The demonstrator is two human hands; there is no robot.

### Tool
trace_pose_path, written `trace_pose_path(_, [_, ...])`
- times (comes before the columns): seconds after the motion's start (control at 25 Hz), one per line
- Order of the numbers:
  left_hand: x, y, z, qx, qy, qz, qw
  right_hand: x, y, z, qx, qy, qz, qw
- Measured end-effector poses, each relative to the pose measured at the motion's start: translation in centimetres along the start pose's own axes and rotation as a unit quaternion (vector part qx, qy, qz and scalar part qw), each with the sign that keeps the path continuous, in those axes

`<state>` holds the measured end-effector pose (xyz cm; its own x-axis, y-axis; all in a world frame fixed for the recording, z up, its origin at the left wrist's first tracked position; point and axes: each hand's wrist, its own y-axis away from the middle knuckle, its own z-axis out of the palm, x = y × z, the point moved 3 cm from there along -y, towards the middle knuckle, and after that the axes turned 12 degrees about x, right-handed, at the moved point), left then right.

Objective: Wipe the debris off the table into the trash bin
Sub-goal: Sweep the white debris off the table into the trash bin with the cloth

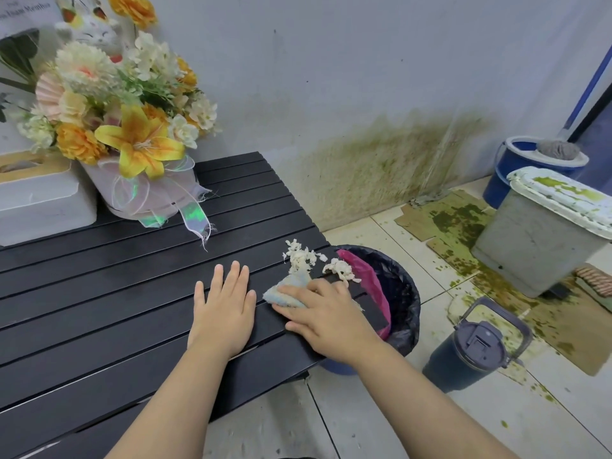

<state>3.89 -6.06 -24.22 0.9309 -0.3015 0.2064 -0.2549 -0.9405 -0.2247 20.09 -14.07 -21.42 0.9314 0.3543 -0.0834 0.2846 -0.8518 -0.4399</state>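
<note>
Beside the trash bin (pixel 397 293), the right hand (pixel 326 318) presses a cloth (pixel 288 291) on the bench (pixel 116 293) behind white debris (pixel 303 256) (near the edge); the left hand (pixel 223 309) lies flat, fingers spread, holding nothing.

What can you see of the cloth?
The cloth is small, pale blue-white and fuzzy-looking, with frayed edges. It lies bunched flat on the black slatted table near its right edge, pressed down under the right hand, whose fingers cover its right part. White debris lies against its far tip.
</note>
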Motion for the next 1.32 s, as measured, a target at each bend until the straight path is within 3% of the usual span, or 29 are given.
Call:
trace_pose_path(0.16, [0.1,0.3,0.3,-0.009,0.014,-0.003,1.0,3.8,0.4,-0.4,-0.033,0.013,0.097,0.995])
trace_pose_path(0.24, [-0.3,-0.8,0.2,0.012,0.03,-0.011,0.999,4.0,0.1,-0.8,0.011,-0.002,0.122,0.992])
trace_pose_path(0.32, [-1.9,-3.1,-0.5,0.046,0.039,-0.03,0.998,1.7,-1.2,-0.6,0.067,0.007,0.095,0.993])
trace_pose_path(0.4, [-3.7,-5.1,-0.6,0.026,0.008,-0.035,0.999,-1.5,-2.6,1.1,0.045,0.032,0.057,0.997])
trace_pose_path(0.48, [-4.6,-5.5,-0.1,-0.008,-0.026,-0.028,0.999,-2.9,-3.9,2.7,0.02,0.061,0.074,0.995])
trace_pose_path(0.6, [-4.8,-5.0,0.6,-0.01,-0.023,-0.023,0.999,0.3,-4.2,3.2,-0.003,0.056,0.143,0.988])
trace_pose_path(0.68, [-4.9,-5.1,0.8,0.0,-0.017,-0.022,1.0,1.8,-3.6,2.5,0.025,0.06,0.172,0.983])
trace_pose_path(0.76, [-5.0,-5.3,0.7,0.003,-0.015,-0.023,1.0,0.7,-4.0,1.9,0.057,0.084,0.155,0.983])
trace_pose_path(0.88, [-4.8,-5.0,0.7,-0.002,-0.022,-0.017,1.0,-2.6,-4.8,3.1,0.008,0.08,0.096,0.992])
trace_pose_path(1.0, [-4.9,-5.4,0.4,-0.007,-0.016,-0.026,1.0,0.1,-4.7,3.4,-0.008,0.055,0.153,0.987])
trace_pose_path(1.12, [-3.7,-7.1,0.0,0.011,0.037,-0.026,0.999,1.9,-5.4,2.8,0.057,0.075,0.217,0.972])
trace_pose_path(1.2, [-2.4,-7.7,0.2,0.022,0.045,-0.003,0.999,1.1,-8.2,3.5,0.063,0.074,0.203,0.974])
trace_pose_path(1.32, [-1.9,-7.5,1.4,0.013,0.012,0.012,1.0,1.0,-11.5,5.8,-0.002,0.082,0.169,0.982])
